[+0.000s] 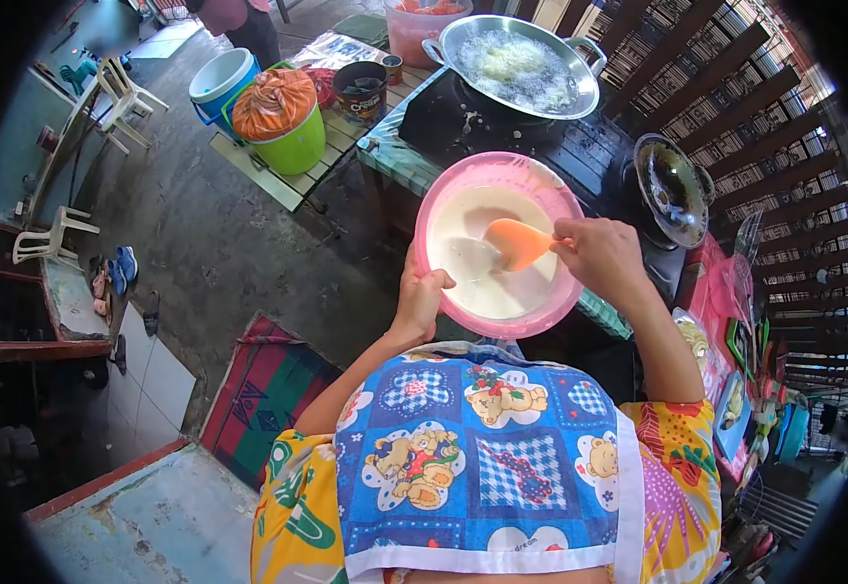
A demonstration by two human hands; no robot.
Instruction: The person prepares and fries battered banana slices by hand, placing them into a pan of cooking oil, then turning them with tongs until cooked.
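A pink plastic bowl (pixel 541 190) full of pale white batter is held in front of my chest. My left hand (pixel 420 294) grips its near left rim. My right hand (pixel 602 255) holds an orange spoon (pixel 518 243), whose scoop dips into the batter near the bowl's middle. Beyond the bowl, a large metal wok (pixel 516 66) with bubbling oil sits on a dark stove top.
A second dark wok (pixel 672 187) stands at the right of the stove. On a low slatted bench (pixel 293 185) are a green bucket (pixel 299 148) with an orange cover, a white-blue bucket (pixel 220 80) and a dark tub (pixel 360 90). White plastic chairs stand at the left.
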